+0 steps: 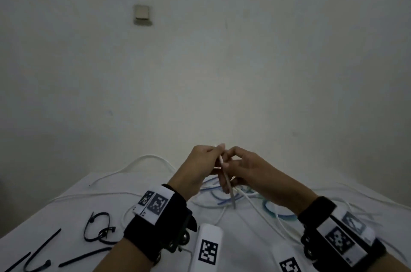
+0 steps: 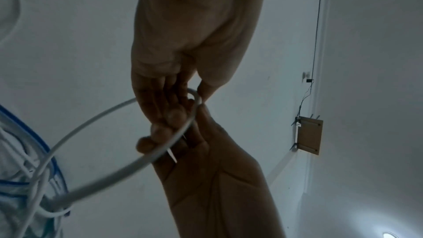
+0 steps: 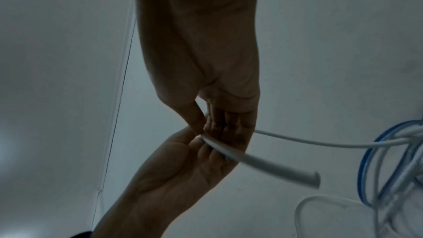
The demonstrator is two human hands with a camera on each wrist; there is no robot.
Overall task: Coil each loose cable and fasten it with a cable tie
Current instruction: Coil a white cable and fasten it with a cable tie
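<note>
Dimly, the pinch point hides between fingers: left hand point(image 1: 200, 167) and right hand point(image 1: 249, 171) both pinch the white cable point(image 1: 228, 185) above the worktop point(image 1: 66, 205), its free end slanting down toward the person.

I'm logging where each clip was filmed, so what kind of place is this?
Probably a plain indoor room rather than a workshop: a bare white wall with a wall switch, and a surface under a white sheet strewn with loose cables and black cable ties.
</note>
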